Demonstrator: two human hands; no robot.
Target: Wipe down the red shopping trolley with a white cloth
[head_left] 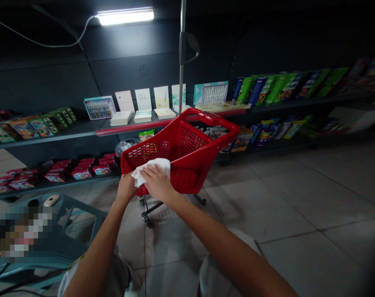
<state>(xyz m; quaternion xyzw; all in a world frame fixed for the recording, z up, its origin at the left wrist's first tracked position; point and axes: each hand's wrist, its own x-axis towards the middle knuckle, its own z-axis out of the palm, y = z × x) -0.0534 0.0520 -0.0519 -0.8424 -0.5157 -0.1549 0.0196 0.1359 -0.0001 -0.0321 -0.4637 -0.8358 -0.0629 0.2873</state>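
White cloth [150,171], bunched on the rim of a red plastic shopping trolley [187,159]; left hand [127,187], fingers curled onto cloth; right hand [157,182], fingers spread flat, pressing it. Risks: trolley rolling on its casters [145,216] under hand pressure; cloth slipping through loose hold.

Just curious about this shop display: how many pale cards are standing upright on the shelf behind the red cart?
4. From left to right, the first card, second card, third card and fourth card stand in a row. More could be hidden behind the red shopping cart.
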